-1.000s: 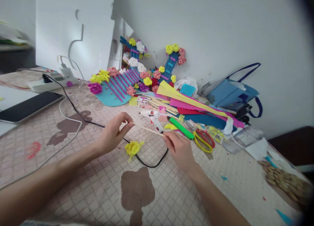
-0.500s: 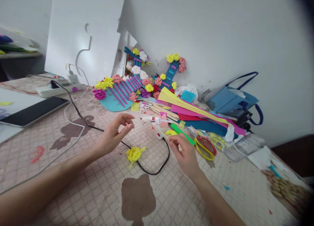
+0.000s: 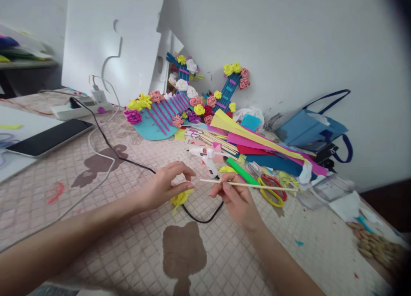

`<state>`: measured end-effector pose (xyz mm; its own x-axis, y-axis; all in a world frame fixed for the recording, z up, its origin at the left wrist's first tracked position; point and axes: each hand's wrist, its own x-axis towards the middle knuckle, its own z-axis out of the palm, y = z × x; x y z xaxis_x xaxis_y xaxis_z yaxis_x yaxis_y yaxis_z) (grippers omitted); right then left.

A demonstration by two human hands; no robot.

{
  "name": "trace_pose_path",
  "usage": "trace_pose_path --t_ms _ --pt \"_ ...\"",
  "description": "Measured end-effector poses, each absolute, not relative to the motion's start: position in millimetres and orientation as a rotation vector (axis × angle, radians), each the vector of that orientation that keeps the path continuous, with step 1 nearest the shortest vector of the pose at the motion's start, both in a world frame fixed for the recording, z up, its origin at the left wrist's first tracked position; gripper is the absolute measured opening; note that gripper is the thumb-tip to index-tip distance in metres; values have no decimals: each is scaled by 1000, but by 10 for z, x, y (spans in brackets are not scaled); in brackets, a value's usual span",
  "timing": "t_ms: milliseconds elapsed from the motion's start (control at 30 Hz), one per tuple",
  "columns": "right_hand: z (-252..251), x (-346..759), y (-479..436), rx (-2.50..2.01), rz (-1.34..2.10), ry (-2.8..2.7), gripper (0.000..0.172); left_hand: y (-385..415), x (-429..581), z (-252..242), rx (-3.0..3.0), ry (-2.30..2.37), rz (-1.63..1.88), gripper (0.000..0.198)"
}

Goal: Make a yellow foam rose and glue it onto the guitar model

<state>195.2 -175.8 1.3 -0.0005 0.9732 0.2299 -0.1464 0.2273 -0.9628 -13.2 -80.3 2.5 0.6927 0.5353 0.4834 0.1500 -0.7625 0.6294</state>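
Observation:
My right hand pinches a thin wooden stick near its left end; the stick lies level and runs off to the right above the scissors. My left hand reaches over a yellow paper flower on the table, fingertips touching or just above it; whether it grips the flower is unclear. A white glue gun lies just beyond both hands, its black cable looping under them.
Yellow-and-red scissors, a green marker and coloured paper sheets lie right of the hands. Flower-decorated blue craft pieces stand behind. A phone and power strip are at left, a blue bag at right.
My left hand let go of the stick and dropped to the yellow flower. My right hand turned the stick, which now points right. The view shifted slightly.

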Motion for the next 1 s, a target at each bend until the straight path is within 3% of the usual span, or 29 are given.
trace_pose_path --t_ms 167,433,533,633,767,867,1000 --pt "-56 1866 -1778 -884 1265 -1296 9 -844 -97 46 2478 383 978 10" --pt "1 2250 -1654 -861 1707 -1122 49 -661 -209 59 2748 435 995 15" --pt "46 2289 -1694 -977 1788 -1332 45 -671 -204 52 2799 434 873 18" --pt "96 2246 -1742 -1177 1630 -1497 35 -666 -208 65 2756 455 787 17" --pt "163 2165 -1784 -1390 1036 -1804 18 -564 -293 126 2642 598 767 19" --pt "181 2107 -1815 -1444 637 -2015 15 -482 -403 168 2578 684 699 17" --pt "136 2034 -1846 -1404 506 -2152 16 -488 -522 147 2511 550 408 38"
